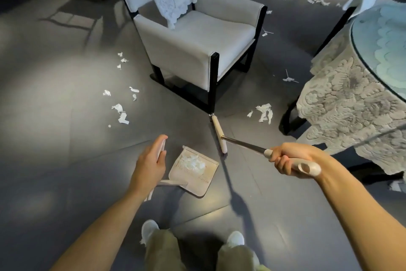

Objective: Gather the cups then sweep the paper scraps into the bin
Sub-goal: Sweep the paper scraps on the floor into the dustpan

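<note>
Head view shows the right hand (287,159) with fingers wrapped tight around the broom handle (248,147), its brush head (218,133) on the floor near the armchair (197,51) leg. Left hand (151,166) fingers close around the dustpan's upright handle (162,146). Risk: tilting the dustpan (194,172) could spill its gathered scraps. Paper scraps (264,112) lie on the floor beyond the brush, well apart from both hands; more lie left of the armchair.

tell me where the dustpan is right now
In the head view the dustpan sits on the floor at lower centre, its handle in the left hand, with the broom head just to its right.
</note>
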A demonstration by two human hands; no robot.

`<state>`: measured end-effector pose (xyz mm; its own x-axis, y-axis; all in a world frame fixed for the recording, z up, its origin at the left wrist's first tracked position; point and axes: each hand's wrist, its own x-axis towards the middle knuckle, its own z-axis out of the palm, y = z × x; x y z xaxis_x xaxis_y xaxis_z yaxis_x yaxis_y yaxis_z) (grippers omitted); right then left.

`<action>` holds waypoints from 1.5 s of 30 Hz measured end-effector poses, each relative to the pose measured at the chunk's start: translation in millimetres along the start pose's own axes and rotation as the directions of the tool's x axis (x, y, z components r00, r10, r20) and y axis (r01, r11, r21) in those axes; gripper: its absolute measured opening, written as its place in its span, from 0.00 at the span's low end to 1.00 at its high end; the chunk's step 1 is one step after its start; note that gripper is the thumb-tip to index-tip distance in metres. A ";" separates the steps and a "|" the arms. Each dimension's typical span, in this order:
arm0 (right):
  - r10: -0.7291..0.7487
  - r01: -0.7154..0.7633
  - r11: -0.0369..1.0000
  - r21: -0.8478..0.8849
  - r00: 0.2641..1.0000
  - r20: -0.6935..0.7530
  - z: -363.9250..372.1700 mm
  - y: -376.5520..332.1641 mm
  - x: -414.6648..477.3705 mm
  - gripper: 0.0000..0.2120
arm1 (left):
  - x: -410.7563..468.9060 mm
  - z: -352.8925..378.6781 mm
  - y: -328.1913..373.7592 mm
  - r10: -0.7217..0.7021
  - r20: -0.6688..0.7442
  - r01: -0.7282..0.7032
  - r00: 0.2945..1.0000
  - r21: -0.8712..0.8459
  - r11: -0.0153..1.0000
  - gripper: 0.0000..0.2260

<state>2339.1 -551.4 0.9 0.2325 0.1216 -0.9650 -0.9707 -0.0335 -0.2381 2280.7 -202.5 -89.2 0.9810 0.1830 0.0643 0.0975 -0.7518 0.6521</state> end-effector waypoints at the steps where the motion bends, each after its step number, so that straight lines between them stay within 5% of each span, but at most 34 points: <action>1: -0.003 0.003 1.000 -0.016 1.000 -0.004 17.0 -2.9 4.3 0.10 | -0.9 -8.9 -10.6 0.000 -0.007 0.000 1.000 0.011 1.000 0.18; 6: -0.018 0.013 0.989 -0.144 0.999 -0.029 122.9 -18.7 27.1 0.07 | 6.7 -65.0 -74.4 -0.034 0.014 0.034 0.999 0.004 0.999 0.19; 11: -0.122 0.059 0.882 -0.467 0.987 -0.105 235.7 -29.9 62.4 0.13 | 25.0 -128.6 -145.5 -0.081 0.019 0.081 0.997 -0.009 0.997 0.19; 13: -0.181 0.055 0.720 -0.692 0.977 -0.111 276.8 -32.8 78.4 0.15 | 34.8 -147.8 -169.1 -0.089 0.019 0.090 0.996 -0.028 0.996 0.18; 15: -0.298 0.056 0.453 -0.890 0.950 -0.092 312.2 -36.0 91.8 0.13 | 46.4 -159.3 -189.0 -0.103 0.019 0.104 0.994 -0.034 0.994 0.18; 17: -0.320 0.047 0.305 -0.951 0.946 -0.056 339.2 -34.7 106.2 0.07 | 58.3 -163.6 -205.9 -0.139 0.034 0.141 0.990 -0.039 0.989 0.19; 19: -0.319 0.046 0.218 -0.975 0.947 -0.027 362.5 -32.0 119.2 0.12 | 72.7 -165.4 -220.8 -0.172 0.036 0.173 0.984 -0.034 0.984 0.19; 25: -0.218 0.116 0.259 -0.959 0.974 0.058 421.5 -17.5 133.6 0.12 | 120.6 -187.9 -253.1 -0.195 -0.015 0.196 0.981 0.095 0.976 0.18; 32: -0.079 0.110 0.446 -0.888 0.993 0.084 453.5 -28.6 94.8 0.16 | 129.6 -210.8 -281.1 -0.199 -0.049 0.203 0.979 0.076 0.976 0.17; 38: -0.156 0.168 0.435 -0.885 0.982 0.109 482.0 -66.6 89.4 0.15 | 137.4 -238.0 -299.3 -0.233 -0.099 0.234 0.967 0.006 0.972 0.16; 42: -0.190 0.182 0.556 -0.811 0.978 0.090 505.9 -110.5 99.0 0.08 | 162.4 -258.9 -307.0 -0.251 -0.150 0.251 0.956 -0.017 0.968 0.16; 45: -0.261 0.214 0.552 -0.806 0.962 0.077 520.8 -144.7 111.3 0.06 | 185.2 -271.1 -319.9 -0.266 -0.153 0.267 0.952 -0.010 0.964 0.16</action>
<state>2473.5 -16.3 -14.7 0.4720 0.2022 -0.8581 -0.4370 -0.7917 -0.4269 2385.7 243.6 -81.1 0.8822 0.4709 0.0036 0.3545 -0.6692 0.6530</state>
